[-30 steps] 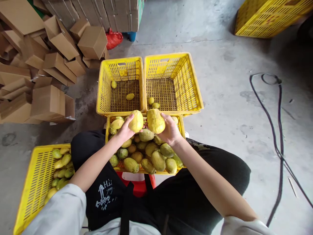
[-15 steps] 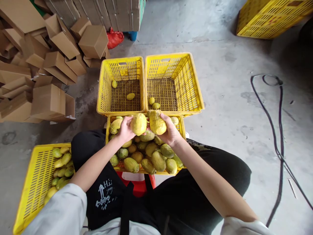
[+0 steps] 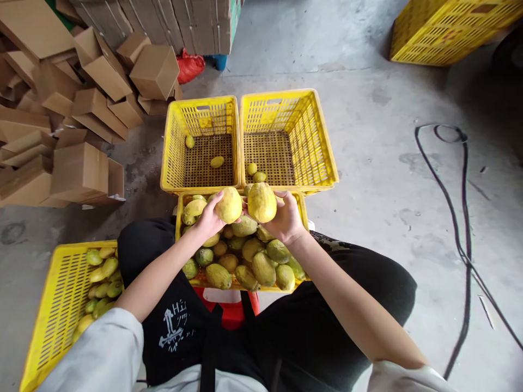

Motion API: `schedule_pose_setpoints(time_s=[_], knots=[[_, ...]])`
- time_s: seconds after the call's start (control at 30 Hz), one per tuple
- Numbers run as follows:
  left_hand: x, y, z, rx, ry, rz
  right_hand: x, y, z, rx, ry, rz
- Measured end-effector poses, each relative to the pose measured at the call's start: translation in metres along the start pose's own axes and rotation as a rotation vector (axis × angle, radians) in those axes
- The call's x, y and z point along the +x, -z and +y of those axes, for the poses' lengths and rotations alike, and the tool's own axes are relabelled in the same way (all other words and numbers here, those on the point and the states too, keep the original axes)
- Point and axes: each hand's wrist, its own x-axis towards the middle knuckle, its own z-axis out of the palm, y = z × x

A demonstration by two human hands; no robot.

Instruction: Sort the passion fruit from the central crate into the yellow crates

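Note:
My left hand [image 3: 210, 219] is closed round a yellow fruit [image 3: 229, 205]. Close beside it, my right hand [image 3: 287, 219] grips another yellow fruit [image 3: 262, 202], its fingers behind and to the right of the fruit. Both hands are above a yellow crate [image 3: 303, 209] filled with several green-yellow fruits [image 3: 218, 276]. Behind that crate stand two more crates: the left one [image 3: 164, 158] holds two fruits, one of them a small fruit [image 3: 217, 161]; the right one [image 3: 327, 147] has two small fruits [image 3: 259, 177] near its front left corner.
At the lower left a yellow crate [image 3: 57, 294] holds several fruits. Cardboard boxes [image 3: 79, 171] are heaped at the upper left beside a red bag [image 3: 190, 66]. A black cable [image 3: 468, 228] lies on the floor at the right, below another yellow crate [image 3: 441, 32].
The fruit in my right hand has been turned and shows a smoother yellow face, with my right thumb and fingers shifted around it. My left hand still holds its fruit.

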Motion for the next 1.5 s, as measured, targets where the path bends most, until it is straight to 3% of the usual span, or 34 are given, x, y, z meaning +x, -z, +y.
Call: schedule_pose_setpoints(time_s=[0.4, 0.87, 1.23, 1.5], knots=[[-0.001, -0.004, 0.000, 0.061, -0.008, -0.076, 0.004, 0.002, 0.004, 0.010, -0.095, 0.060], [0.003, 0.000, 0.000, 0.087, 0.005, 0.022, 0.001, 0.000, 0.005, -0.131, -0.073, 0.090], [-0.002, -0.007, 0.009, -0.081, 0.001, 0.039, 0.001, 0.001, -0.002, -0.070, -0.018, -0.002], [0.000, -0.004, 0.004, -0.056, 0.037, 0.015, 0.002, -0.002, 0.004, 0.008, -0.057, 0.047]])
